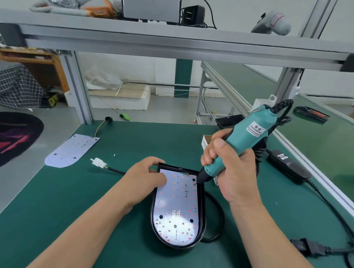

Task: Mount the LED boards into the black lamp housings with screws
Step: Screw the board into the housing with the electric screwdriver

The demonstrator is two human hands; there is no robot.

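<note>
An LED board [178, 206] sits seated inside a black lamp housing [202, 206] at the near centre of the green bench mat [83, 215], rounded end toward the person; the left hand [147, 179] curls its fingers over the housing's far left corner, thumb down on the board, apparently pinning the two together against the tool's twist; the right hand [229, 166] is wrapped round a teal electric screwdriver [251, 131], tilted so its bit meets the board near the far right edge, likely at a screw hole, though no screw can be made out; dark holes nearer the rounded end look unfilled, so fastening seems barely begun; a second LED board [72, 151] waits bare at the mat's far left, a white connector [98, 163] lying between it and the housing.
</note>
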